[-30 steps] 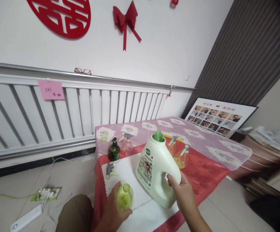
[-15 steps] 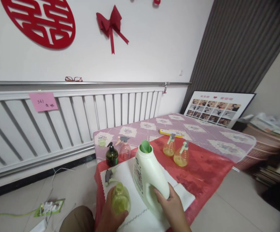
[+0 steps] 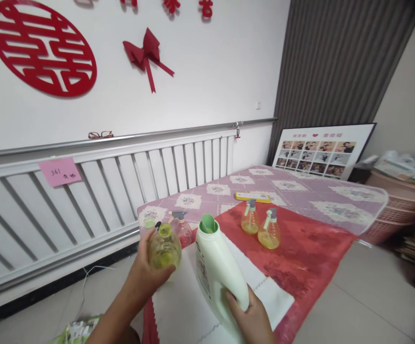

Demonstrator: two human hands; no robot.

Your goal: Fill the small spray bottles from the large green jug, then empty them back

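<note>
My left hand is wrapped round a see-through yellow-green spray bottle without its spray head, its neck open and facing up. My right hand grips the handle of a large pale-green detergent jug. The jug's mouth is uncapped, with a green spout inside, and it leans slightly left, apart from the bottle. Behind the held bottle stands a pink spray bottle; a dark pump bottle is mostly hidden there. A white cloth lies beneath the jug.
Two spray bottles with yellow liquid, one behind the other, stand on the red cloth. A yellow box lies behind them. A small pale-green cup sits at the table's left edge. A radiator runs along the wall.
My left hand has raised the yellow-green bottle up and to the left, so it now covers the dark pump bottle. The jug has stayed nearly in place. The view has tilted and shifted.
</note>
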